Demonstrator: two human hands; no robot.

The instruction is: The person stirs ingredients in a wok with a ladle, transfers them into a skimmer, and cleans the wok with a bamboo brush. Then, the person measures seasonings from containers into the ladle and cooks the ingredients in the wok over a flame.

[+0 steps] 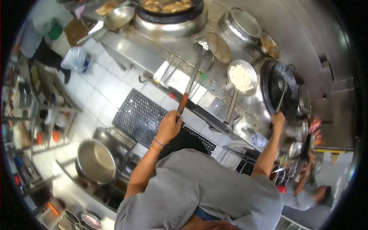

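Observation:
My left hand (168,125) is wrapped round the reddish wooden grip of a long metal wok utensil (194,73). Its shiny head lies up on the steel range, near a round flat strainer (219,48). My right hand (278,119) grips the handle of a ladle (282,97), whose bowl end reaches into a dark wok (273,82) on a burner. Between my hands, a perforated skimmer (231,105) rests on the range, with white food (240,78) piled in its bowl.
At the top, a large wok (170,17) holds browned pieces of food, beside another strainer (119,18). Steel pots (245,23) stand along the back. A big stockpot (96,161) is at lower left, and rubber mats (142,111) cover floor tiles. To the right, another person (306,195) works near flames (316,130).

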